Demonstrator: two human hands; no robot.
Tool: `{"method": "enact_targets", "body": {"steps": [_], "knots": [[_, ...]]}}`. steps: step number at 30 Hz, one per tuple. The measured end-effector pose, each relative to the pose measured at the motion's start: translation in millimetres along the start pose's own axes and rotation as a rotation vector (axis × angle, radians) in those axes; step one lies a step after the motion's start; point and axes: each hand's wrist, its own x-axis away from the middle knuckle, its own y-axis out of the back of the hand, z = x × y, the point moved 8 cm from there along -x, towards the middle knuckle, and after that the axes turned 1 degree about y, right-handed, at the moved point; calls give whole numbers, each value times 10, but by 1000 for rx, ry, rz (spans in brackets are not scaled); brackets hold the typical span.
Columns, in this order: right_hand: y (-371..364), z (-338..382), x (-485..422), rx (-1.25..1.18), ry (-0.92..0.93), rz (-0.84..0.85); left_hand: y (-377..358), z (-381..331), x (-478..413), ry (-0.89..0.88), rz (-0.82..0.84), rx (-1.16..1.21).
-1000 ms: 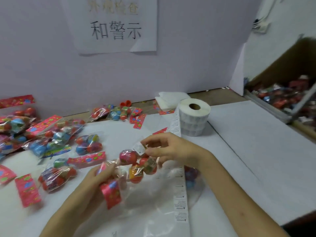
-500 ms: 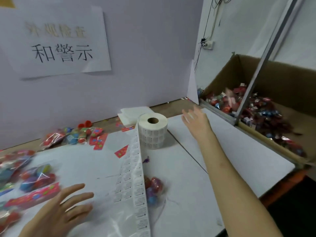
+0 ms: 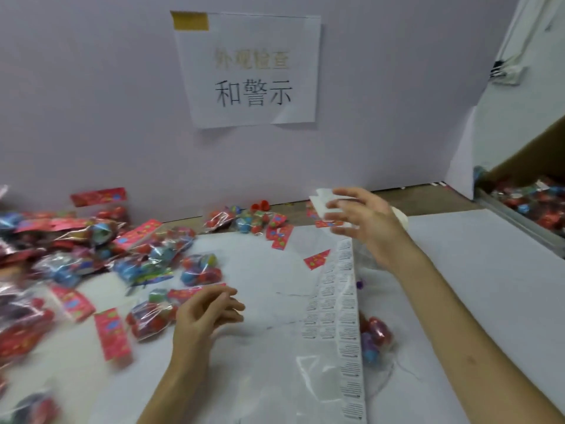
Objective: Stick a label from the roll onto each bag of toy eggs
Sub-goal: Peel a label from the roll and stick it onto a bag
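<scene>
My left hand (image 3: 211, 310) hovers over the white table with loosely curled fingers and holds nothing. Just left of it lies a bag of toy eggs (image 3: 149, 319) with a red header card. My right hand (image 3: 367, 221) is raised above the label roll (image 3: 401, 217), which it mostly hides; its fingers are relaxed and look empty, though blurred. The unrolled label strip (image 3: 345, 316) runs from the roll toward the front edge. Another bag of eggs (image 3: 374, 335) lies partly under that strip.
A pile of egg bags (image 3: 91, 249) covers the left side of the table. More bags lie at the back (image 3: 244, 221). A cardboard box of bags (image 3: 535, 203) stands at the right. A white pad (image 3: 321, 203) sits behind the roll, below a paper sign (image 3: 250, 71) on the wall.
A second ago both hands held a bag. The right hand then reached toward the box and has come back over the roll. The left hand has lifted off the table. The view swung left.
</scene>
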Motion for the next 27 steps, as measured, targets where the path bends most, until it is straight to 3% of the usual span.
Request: {"method": "enact_targets", "body": {"steps": [2, 5, 8, 11, 15, 17, 21, 24, 27], "knots": [[-431, -81, -34, 169, -2, 60, 156, -184, 31, -219, -158, -206], [-1012, -342, -50, 432, 2, 176, 309, -400, 136, -412, -398, -486], [-1575, -769, -15, 713, 46, 376, 398, -411, 116, -402, -568, -821], [-1908, -1134, 2, 775, 61, 374, 471, -229, -28, -164, -494, -1029], [-2046, -1509, -37, 886, -66, 329, 406, -140, -62, -164, -331, -1249], [-2031, -1577, -36, 834, -99, 295, 398, -128, -69, -145, -293, -1275], [-1834, -1611, -8, 499, -230, 165, 353, -139, -48, -131, -255, -1270], [-1633, -1612, 88, 217, -364, 62, 281, -261, 20, -230, -264, -1131], [-1424, -1457, 238, 122, -331, 34, 264, -393, 89, -368, -309, -848]]}}
